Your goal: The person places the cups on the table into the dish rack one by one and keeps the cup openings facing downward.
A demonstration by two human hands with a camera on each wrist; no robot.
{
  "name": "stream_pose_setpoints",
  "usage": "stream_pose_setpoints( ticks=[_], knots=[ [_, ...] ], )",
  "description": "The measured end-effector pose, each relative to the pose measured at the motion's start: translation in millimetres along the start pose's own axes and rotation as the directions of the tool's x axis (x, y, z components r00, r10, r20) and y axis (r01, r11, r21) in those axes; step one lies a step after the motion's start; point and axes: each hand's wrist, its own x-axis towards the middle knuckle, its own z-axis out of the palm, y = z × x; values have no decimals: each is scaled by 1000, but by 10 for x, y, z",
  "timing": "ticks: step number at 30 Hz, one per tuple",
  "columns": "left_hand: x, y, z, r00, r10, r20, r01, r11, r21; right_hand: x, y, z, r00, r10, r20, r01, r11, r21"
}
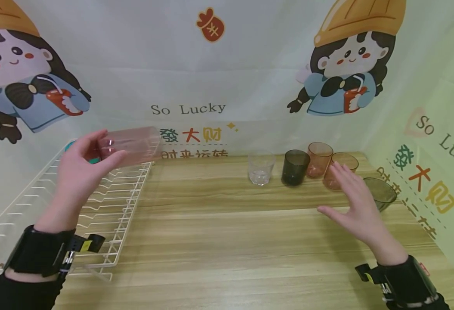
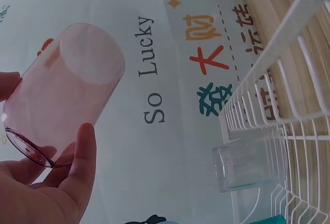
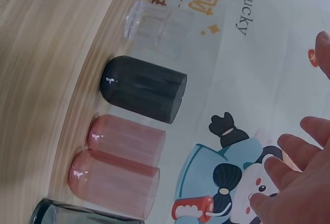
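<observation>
My left hand (image 1: 80, 161) grips a clear pink glass (image 1: 134, 145) near its base, with the glass tilted onto its side above the white wire rack (image 1: 128, 206). In the left wrist view the pink glass (image 2: 72, 79) sits between the thumb and fingers, its mouth pointing away. My right hand (image 1: 356, 204), fingers spread and holding nothing, is over the table close to two pink glasses (image 1: 319, 160) and a greenish glass bowl (image 1: 381, 191). Beside these stand a dark grey glass (image 1: 295, 168) and a clear glass (image 1: 260, 170).
Inside the rack lies a clear glass (image 2: 247, 164), with part of a teal item (image 2: 270, 220) near it. A printed cloth (image 1: 227, 56) hangs behind the wooden table (image 1: 227, 245) and along its right side.
</observation>
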Motion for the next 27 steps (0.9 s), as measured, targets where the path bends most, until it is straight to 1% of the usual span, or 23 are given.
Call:
stream_pose_setpoints(
  ticks=[7,10,15,22,27],
  knots=[
    [74,-183,-98,995,-94,35,93,995,30,-47,57,-34,999,33,11,-33,999,-17],
    [107,-242,-117,991,-118,56,116,993,39,-66,86,-52,999,39,10,-39,999,-20],
    [164,-345,-149,992,-114,55,111,992,56,-85,112,-86,998,60,17,-60,998,-28],
    [212,-487,-208,993,-109,45,103,988,115,-117,179,-131,997,75,15,-74,996,-54],
    [245,-559,-252,991,-122,54,112,982,153,-131,219,-164,996,90,21,-88,994,-70]
  ],
)
